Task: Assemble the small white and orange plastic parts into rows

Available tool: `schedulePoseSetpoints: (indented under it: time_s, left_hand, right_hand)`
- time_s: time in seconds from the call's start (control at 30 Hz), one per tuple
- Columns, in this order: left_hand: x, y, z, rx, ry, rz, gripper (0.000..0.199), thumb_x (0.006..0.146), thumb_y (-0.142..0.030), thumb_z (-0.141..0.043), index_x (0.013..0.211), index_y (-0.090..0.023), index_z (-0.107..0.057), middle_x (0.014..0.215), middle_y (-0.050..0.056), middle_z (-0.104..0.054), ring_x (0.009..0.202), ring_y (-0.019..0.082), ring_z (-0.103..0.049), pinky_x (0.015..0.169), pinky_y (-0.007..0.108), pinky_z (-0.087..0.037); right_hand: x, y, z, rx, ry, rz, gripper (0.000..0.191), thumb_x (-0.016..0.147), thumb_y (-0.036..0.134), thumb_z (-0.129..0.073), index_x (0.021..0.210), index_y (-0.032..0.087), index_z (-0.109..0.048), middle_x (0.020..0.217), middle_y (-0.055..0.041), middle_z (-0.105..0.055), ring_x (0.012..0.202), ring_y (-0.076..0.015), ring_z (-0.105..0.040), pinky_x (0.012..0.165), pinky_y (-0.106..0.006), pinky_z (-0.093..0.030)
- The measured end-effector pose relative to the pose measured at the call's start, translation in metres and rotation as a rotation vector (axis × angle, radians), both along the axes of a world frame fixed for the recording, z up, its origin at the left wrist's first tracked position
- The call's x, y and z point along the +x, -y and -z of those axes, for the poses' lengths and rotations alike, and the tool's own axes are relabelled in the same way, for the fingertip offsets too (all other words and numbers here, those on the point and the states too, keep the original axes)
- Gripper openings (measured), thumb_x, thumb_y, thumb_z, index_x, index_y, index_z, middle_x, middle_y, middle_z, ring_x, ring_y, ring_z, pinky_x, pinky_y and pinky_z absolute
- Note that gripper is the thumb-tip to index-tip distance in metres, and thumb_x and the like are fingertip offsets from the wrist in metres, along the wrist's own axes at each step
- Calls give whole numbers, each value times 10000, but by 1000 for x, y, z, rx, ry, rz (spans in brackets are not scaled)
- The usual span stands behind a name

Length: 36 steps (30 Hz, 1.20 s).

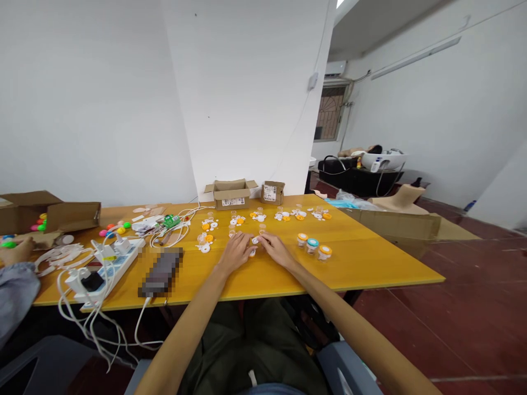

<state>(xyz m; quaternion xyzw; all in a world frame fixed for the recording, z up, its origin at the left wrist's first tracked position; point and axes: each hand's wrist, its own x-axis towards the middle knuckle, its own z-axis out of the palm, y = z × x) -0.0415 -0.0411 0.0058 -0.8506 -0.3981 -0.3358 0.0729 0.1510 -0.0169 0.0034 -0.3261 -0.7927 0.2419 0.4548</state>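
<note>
Midway between the front and far edges of the counter (362,258), the left hand (237,251) and right hand (275,248) met, fingers bent inward and nearly closed. A small white piece (254,240) sat between their fingertips; I cannot tell which of the two had hold of it.

To the right of the hands, toward the right end, stood three capped jars (312,246), two with orange lids and one with a teal lid. Clear cups (262,228) and loose discs (240,221) in white and orange lay in clusters beyond the hands. An open box (233,201) and a smaller box (272,193) stood at the far edge.

Toward the left end lay a power strip (129,257), a green circuit board (170,220) and coloured balls (121,231). At the left edge was another person's hand (17,253), near a green ball.
</note>
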Motion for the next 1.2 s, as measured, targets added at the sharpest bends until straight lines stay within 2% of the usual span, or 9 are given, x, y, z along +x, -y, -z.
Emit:
schedulePoseSetpoints:
  time_s: [0.2,0.5,0.6,0.7,0.87,1.03,1.2]
  left_hand:
    - [1,1,-2,-8,-20,27,238,1043,-383,-420,1052,-259,-623,917,40,-660,944,228,-621,876,383,-502]
    - [1,-2,1,49,16,29,213,1045,-325,-424,1005,-241,-616,931,41,-675,929,211,-627,857,361,-510]
    - [0,-3,3,68,38,25,179,1036,-308,-452,1004,-240,-614,927,38,-674,918,208,-625,843,353,-513]
    - [-1,-5,5,71,48,13,149,1028,-293,-472,1001,-243,-610,924,34,-675,913,207,-628,833,347,-516]
    - [-1,-5,5,60,50,-5,125,1020,-271,-483,1016,-245,-605,942,34,-680,927,212,-634,851,352,-518]
    - [0,-4,4,45,39,-10,123,1016,-252,-478,1011,-244,-601,949,36,-679,946,215,-638,857,354,-521]
    - [0,-4,3,37,40,-3,124,1008,-231,-483,1013,-244,-607,955,40,-680,954,216,-637,863,356,-520]
  right_hand:
    - [0,0,1,22,41,-3,376,1004,490,-464,799,239,-656,836,-52,-691,814,-221,-614,797,-329,-479]
    - [0,1,1,22,51,6,365,993,486,-496,780,229,-642,809,-34,-688,792,-205,-612,769,-308,-476]
    - [0,1,2,43,30,70,384,998,487,-468,755,233,-623,778,-23,-675,760,-200,-604,748,-302,-475]
    - [2,-1,3,38,19,203,318,994,412,-469,797,236,-645,840,-40,-707,815,-214,-637,776,-308,-485]
    - [5,-8,8,-14,179,426,150,913,252,-570,839,227,-697,961,-91,-747,959,-253,-672,902,-349,-479]
    - [6,-12,14,-31,315,501,103,873,236,-630,865,225,-733,1009,-111,-760,1000,-279,-671,919,-368,-473]
    - [7,-16,19,-25,317,498,118,843,229,-653,918,231,-744,1061,-115,-759,1032,-296,-669,914,-392,-483]
